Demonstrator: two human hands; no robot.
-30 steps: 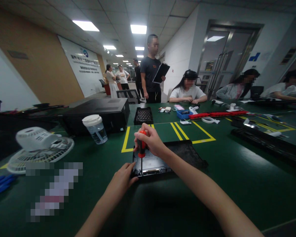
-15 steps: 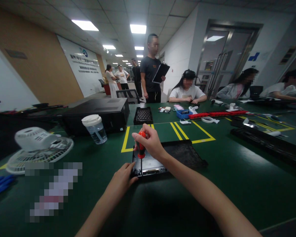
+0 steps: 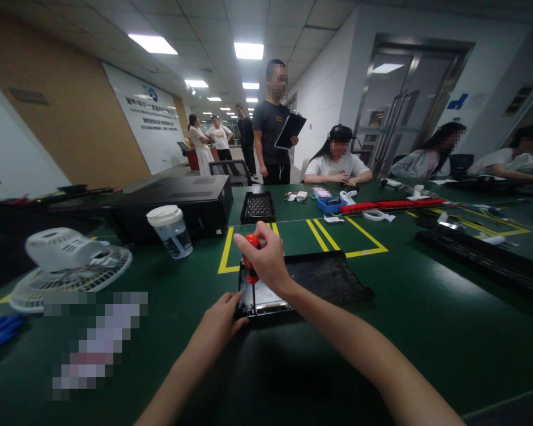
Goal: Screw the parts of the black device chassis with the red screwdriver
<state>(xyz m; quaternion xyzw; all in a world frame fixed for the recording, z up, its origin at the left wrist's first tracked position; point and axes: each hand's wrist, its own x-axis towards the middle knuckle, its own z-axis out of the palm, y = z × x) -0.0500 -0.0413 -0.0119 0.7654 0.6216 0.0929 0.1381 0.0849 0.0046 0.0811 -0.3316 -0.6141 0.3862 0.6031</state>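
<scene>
Screwdriver (image 3: pixel 251 274), one: rounded handle in glossy red and black, thin straight dark shaft. It stood nearly upright over the left end of one black panel (image 3: pixel 324 275), its lower end near the corner closest to me; the tip was too small to make out. My right hand (image 3: pixel 269 254) was wrapped around the handle, thumb toward the top. My left hand (image 3: pixel 224 316) lay at the panel's near left corner, thumb by the near edge and fingers at the left side; I could not tell whether it pinched the rim or only rested there.

Panel: flat, roughly rectangular, raised along the edges, dull at the right, with a shiny silvery area at the left under the shaft. It lay on the smooth green tabletop (image 3: pixel 426 349), which gave off soft glare.

Counted around it: one clear, tapered cup (image 3: pixel 180 241) with a white lid; one white fan (image 3: pixel 62 248), its round grille slatted; one large black box (image 3: pixel 177 204); one small rectangular black tray (image 3: pixel 258 207), bumpy inside; one blue bin (image 3: pixel 331 205); one long red strip (image 3: pixel 391 205); two parallel yellow stripes (image 3: pixel 317 236) beyond the panel, between it and the bin.
</scene>
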